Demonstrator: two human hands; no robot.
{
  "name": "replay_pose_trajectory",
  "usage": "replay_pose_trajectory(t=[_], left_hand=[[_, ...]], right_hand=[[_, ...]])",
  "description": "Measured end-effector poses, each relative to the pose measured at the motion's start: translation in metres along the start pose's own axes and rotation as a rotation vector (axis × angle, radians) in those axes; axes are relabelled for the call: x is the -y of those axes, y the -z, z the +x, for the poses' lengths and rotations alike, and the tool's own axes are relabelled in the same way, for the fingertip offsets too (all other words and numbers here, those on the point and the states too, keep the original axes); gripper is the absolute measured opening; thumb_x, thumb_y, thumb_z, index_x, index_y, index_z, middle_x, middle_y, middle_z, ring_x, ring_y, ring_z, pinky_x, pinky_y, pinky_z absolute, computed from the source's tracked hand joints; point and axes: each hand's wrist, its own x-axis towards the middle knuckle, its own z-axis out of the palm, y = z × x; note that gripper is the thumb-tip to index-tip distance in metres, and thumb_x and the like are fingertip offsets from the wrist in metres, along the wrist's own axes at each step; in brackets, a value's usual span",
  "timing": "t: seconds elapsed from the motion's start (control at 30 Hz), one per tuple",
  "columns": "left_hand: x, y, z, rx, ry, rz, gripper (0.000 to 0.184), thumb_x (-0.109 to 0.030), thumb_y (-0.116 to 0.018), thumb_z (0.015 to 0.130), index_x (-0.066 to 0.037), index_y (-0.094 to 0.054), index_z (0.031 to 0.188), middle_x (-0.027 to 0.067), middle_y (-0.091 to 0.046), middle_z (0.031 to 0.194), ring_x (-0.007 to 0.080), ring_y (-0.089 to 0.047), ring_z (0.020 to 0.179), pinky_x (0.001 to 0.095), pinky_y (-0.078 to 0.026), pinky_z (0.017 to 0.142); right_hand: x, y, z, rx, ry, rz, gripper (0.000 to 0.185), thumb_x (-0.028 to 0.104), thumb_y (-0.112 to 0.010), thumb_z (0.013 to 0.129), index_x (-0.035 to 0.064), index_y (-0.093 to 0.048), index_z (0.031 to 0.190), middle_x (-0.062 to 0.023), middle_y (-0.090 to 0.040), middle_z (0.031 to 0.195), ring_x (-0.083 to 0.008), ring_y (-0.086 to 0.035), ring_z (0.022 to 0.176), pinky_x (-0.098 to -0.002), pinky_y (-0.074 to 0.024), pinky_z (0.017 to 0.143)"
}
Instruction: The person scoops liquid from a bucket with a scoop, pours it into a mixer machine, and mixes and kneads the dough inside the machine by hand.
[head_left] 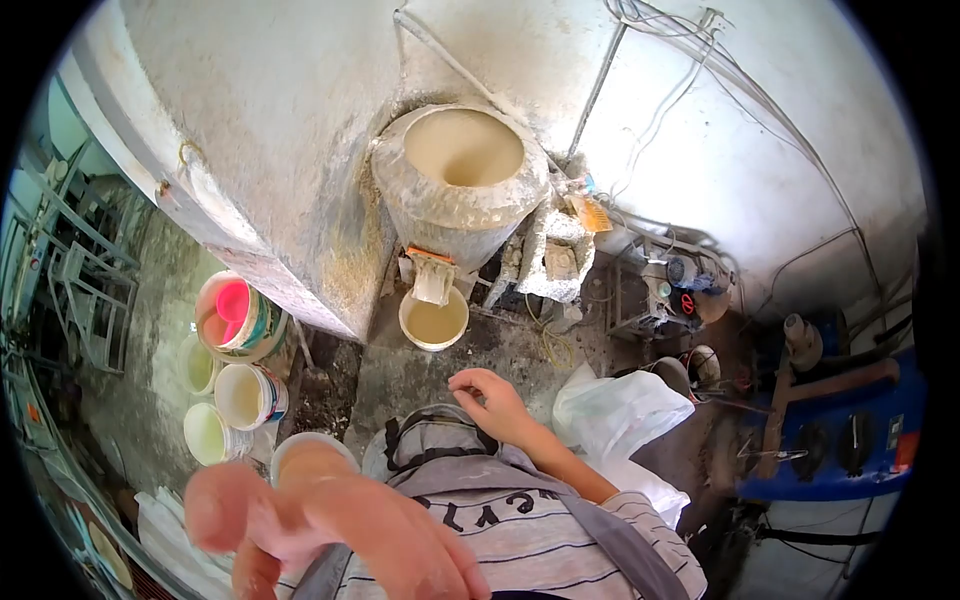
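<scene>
Close to the camera at the lower left, my left hand looks large and blurred, its fingers bent and apart with nothing visible between them. Just behind it shows the pale rim of a round container, partly covered by the hand. My right hand is in front of my waist, loosely curled, empty, with thumb and fingers apart. Ahead of it on the floor, a white bucket of beige liquid sits under the spout of a large crusted vat, which holds more beige liquid.
Several buckets stand at the left, one holding a pink scoop. White plastic bags lie to the right. Farther right are a cluttered stand and a blue machine. Cables run along the wall.
</scene>
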Motion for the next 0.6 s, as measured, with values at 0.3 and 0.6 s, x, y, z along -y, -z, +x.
replay_pose_trajectory(t=[0.3, 0.6], left_hand=[[-0.007, 0.001, 0.011, 0.096, 0.04, 0.0, 0.069, -0.021, -0.047, 0.088, -0.042, 0.002, 0.132, 0.0246, -0.033, 0.128, 0.0373, -0.049, 0.104, 0.0454, -0.039, 0.087], [0.009, 0.0, 0.017, 0.079, -0.166, 0.033, 0.064, -0.02, -0.043, 0.09, -0.037, 0.0, 0.133, 0.0195, -0.043, 0.114, 0.0275, -0.053, 0.084, 0.04, -0.049, 0.067]], right_hand=[[0.001, 0.002, -0.001, -0.025, 0.006, -0.019, 0.013, 0.004, -0.055, 0.079, 0.0022, -0.057, 0.092, -0.0095, -0.056, 0.096, -0.0183, -0.057, 0.081, -0.0269, -0.0475, 0.071], [0.001, -0.003, 0.0, -0.016, 0.037, -0.007, 0.013, 0.006, -0.055, 0.079, 0.0019, -0.057, 0.091, -0.0101, -0.056, 0.094, -0.0199, -0.057, 0.08, -0.0282, -0.0475, 0.07]])
